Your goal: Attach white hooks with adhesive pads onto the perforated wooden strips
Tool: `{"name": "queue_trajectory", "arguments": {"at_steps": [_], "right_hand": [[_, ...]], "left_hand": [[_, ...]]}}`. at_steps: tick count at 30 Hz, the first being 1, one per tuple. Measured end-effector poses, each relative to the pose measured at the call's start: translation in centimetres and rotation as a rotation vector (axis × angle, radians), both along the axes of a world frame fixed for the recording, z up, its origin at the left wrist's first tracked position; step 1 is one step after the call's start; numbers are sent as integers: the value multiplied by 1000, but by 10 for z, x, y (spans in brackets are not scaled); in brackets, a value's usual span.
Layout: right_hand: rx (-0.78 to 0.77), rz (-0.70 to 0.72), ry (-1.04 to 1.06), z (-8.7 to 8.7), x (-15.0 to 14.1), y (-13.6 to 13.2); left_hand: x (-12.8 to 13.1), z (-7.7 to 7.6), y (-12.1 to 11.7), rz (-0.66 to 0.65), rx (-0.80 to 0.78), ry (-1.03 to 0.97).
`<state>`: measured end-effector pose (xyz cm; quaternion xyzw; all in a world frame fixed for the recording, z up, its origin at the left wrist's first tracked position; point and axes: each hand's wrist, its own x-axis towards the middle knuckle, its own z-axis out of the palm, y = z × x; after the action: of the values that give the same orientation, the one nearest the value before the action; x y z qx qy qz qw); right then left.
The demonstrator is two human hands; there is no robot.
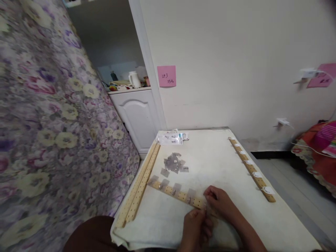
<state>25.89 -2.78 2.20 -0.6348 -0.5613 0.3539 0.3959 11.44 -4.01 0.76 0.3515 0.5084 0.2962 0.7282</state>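
A perforated wooden strip [168, 190] lies slantwise on the table, with several clear plastic tabs [176, 188] and small metal hooks along it. My left hand [194, 225] is closed around the strip near its right end, fingertips at a small clear piece [205, 207]. Just above, my right hand [219, 201] has thumb and fingers pinched together beside that piece; whatever sits between them is too small to make out. A loose pile of clear tabs and hooks [173, 163] lies beyond the strip.
Two bare perforated strips [139, 183] run along the table's left edge. On the right lies another strip [253, 171] with several white hooks. A clear hook package [170, 138] is at the back left. A flowered curtain [65, 122] hangs left; a wall [210, 70] stands behind.
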Motion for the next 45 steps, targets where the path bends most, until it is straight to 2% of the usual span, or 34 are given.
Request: {"name": "queue_trajectory", "arguments": {"at_steps": [7,19,27,36,45], "right_hand": [[-19,-26,-55,-13,4,3],[-51,-33,-78,-15,3,5],[-48,-29,-58,-23,5,6],[-38,39,3,-14,7,0],[-64,33,61,-16,8,0]], "left_hand": [[4,-4,3,-24,-16,50],[5,-2,3,-34,-23,59],[7,-6,4,-19,-5,78],[8,-8,4,-31,-1,127],[10,-3,4,-39,14,166]]}}
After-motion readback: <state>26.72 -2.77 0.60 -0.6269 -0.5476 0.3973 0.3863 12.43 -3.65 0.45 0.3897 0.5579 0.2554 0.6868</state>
